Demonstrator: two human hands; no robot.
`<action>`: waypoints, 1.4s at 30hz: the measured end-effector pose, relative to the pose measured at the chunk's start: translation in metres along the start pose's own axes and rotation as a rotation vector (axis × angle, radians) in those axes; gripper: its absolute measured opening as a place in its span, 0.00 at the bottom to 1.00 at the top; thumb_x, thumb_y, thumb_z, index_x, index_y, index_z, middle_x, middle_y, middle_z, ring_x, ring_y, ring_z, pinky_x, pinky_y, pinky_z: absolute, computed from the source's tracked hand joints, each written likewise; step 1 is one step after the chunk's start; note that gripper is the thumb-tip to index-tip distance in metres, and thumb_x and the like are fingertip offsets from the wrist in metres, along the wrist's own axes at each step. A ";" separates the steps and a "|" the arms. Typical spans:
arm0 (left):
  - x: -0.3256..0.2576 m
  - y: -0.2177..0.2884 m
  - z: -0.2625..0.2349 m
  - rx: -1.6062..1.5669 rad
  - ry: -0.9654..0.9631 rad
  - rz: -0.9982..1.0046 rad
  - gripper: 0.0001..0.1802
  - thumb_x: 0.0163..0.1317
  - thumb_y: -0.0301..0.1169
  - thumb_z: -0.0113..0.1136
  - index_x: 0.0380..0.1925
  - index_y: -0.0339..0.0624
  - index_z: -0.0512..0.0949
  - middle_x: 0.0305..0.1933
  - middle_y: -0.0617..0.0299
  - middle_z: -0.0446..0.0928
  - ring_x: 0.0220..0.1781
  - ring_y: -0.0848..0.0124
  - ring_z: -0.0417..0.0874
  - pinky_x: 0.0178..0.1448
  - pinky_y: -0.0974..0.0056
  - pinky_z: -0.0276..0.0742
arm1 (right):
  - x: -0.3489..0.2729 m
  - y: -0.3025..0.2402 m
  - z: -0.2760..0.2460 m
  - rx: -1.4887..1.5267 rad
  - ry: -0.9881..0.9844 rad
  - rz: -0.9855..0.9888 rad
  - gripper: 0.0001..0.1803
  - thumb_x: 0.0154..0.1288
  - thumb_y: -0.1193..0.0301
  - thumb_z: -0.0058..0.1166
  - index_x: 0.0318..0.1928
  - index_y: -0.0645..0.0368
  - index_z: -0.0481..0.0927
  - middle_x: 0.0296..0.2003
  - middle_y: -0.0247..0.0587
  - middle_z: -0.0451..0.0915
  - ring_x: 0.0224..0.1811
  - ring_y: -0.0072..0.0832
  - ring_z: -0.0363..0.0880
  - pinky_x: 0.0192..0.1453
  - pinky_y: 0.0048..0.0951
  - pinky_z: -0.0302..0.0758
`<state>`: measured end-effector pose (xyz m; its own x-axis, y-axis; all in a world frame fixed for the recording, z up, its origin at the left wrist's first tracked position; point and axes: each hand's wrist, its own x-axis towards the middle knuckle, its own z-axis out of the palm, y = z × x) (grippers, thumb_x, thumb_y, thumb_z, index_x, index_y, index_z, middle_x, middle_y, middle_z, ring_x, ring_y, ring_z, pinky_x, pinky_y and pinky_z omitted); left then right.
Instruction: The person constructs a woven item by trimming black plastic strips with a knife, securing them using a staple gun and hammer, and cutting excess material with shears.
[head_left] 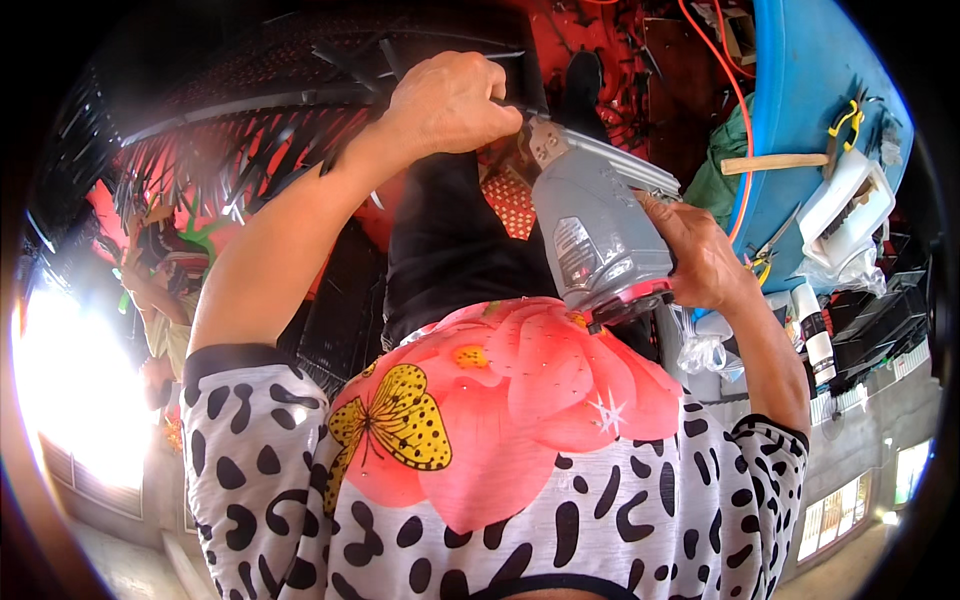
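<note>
My right hand [700, 255] grips the rear body of a grey power tool [595, 235] with a red band at its base, held in front of my chest. My left hand [450, 100] is closed in a fist right at the tool's metal nose [545, 140], where a black metal bar [300, 100] of a slatted frame runs into it. The fingers hide the exact contact. Below both hands are my flowered, black-spotted shirt [500, 440] and dark trousers [450, 250].
A blue surface [810, 90] at right carries yellow-handled pliers [845, 120], a wooden stick [775, 163] and a white container [845, 205]. An orange cable [738, 110] runs along its edge. Another person [160, 290] stands at far left. Red floor [580, 30] lies beyond the frame.
</note>
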<state>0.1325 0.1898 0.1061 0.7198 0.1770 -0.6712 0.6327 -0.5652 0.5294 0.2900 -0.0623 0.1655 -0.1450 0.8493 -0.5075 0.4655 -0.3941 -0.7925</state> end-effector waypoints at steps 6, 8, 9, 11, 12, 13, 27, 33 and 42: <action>-0.003 0.000 0.004 0.013 -0.029 -0.022 0.16 0.43 0.39 0.57 0.24 0.36 0.79 0.28 0.50 0.79 0.34 0.54 0.80 0.43 0.57 0.75 | 0.005 -0.002 0.006 0.036 0.006 -0.001 0.43 0.39 0.67 0.64 0.61 0.54 0.65 0.26 0.50 0.76 0.32 0.50 0.75 0.40 0.45 0.72; -0.004 -0.001 0.006 0.013 -0.026 -0.012 0.16 0.43 0.39 0.57 0.24 0.36 0.79 0.28 0.50 0.79 0.34 0.54 0.80 0.43 0.57 0.75 | 0.005 -0.002 0.007 0.029 -0.003 0.010 0.43 0.39 0.67 0.64 0.61 0.54 0.65 0.26 0.50 0.76 0.32 0.49 0.75 0.39 0.44 0.72; -0.004 -0.001 0.007 0.015 -0.024 -0.005 0.16 0.43 0.39 0.57 0.25 0.36 0.79 0.28 0.50 0.79 0.34 0.54 0.80 0.43 0.57 0.75 | 0.005 -0.003 0.008 0.023 -0.013 0.018 0.43 0.39 0.68 0.64 0.61 0.53 0.65 0.26 0.50 0.76 0.32 0.49 0.75 0.39 0.44 0.72; -0.004 -0.001 0.008 0.018 -0.013 0.003 0.16 0.44 0.39 0.57 0.25 0.36 0.79 0.28 0.50 0.79 0.34 0.54 0.80 0.42 0.57 0.76 | 0.005 -0.004 0.009 0.013 -0.005 0.017 0.43 0.39 0.68 0.64 0.61 0.53 0.65 0.26 0.50 0.76 0.32 0.49 0.75 0.39 0.44 0.72; -0.004 -0.001 0.009 0.022 0.002 0.013 0.16 0.44 0.39 0.57 0.25 0.36 0.79 0.28 0.50 0.79 0.34 0.54 0.80 0.42 0.57 0.76 | 0.005 -0.004 0.008 -0.002 0.004 0.015 0.43 0.39 0.68 0.64 0.61 0.54 0.65 0.26 0.50 0.76 0.32 0.49 0.76 0.39 0.44 0.73; -0.003 -0.002 0.009 0.020 0.000 0.015 0.16 0.44 0.39 0.57 0.25 0.36 0.79 0.28 0.50 0.79 0.34 0.54 0.80 0.42 0.57 0.76 | 0.005 -0.005 0.007 -0.001 0.003 0.019 0.43 0.39 0.68 0.64 0.61 0.54 0.65 0.26 0.50 0.76 0.32 0.49 0.76 0.39 0.44 0.73; -0.003 -0.004 0.003 -0.058 -0.041 0.050 0.14 0.45 0.37 0.58 0.27 0.36 0.79 0.27 0.51 0.78 0.32 0.56 0.80 0.41 0.59 0.75 | 0.013 -0.015 -0.005 0.025 -0.026 0.063 0.39 0.42 0.66 0.65 0.59 0.52 0.67 0.30 0.52 0.79 0.33 0.49 0.77 0.39 0.43 0.74; -0.001 -0.006 0.001 -0.038 -0.033 0.078 0.13 0.45 0.35 0.57 0.28 0.36 0.79 0.28 0.52 0.78 0.33 0.55 0.79 0.41 0.58 0.74 | 0.017 -0.017 -0.011 0.031 -0.012 0.060 0.37 0.44 0.66 0.64 0.58 0.52 0.67 0.32 0.52 0.79 0.34 0.49 0.78 0.40 0.42 0.74; 0.004 -0.012 -0.002 -0.010 -0.051 0.190 0.13 0.43 0.30 0.56 0.31 0.36 0.78 0.33 0.50 0.77 0.41 0.51 0.77 0.47 0.53 0.72 | 0.022 -0.038 -0.030 0.048 -0.074 0.143 0.49 0.28 0.80 0.58 0.62 0.64 0.62 0.28 0.59 0.74 0.31 0.58 0.72 0.35 0.42 0.68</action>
<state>0.1287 0.1991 0.0985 0.8111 0.0269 -0.5842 0.4901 -0.5763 0.6539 0.2954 -0.0178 0.1943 -0.1448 0.7563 -0.6380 0.4441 -0.5265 -0.7250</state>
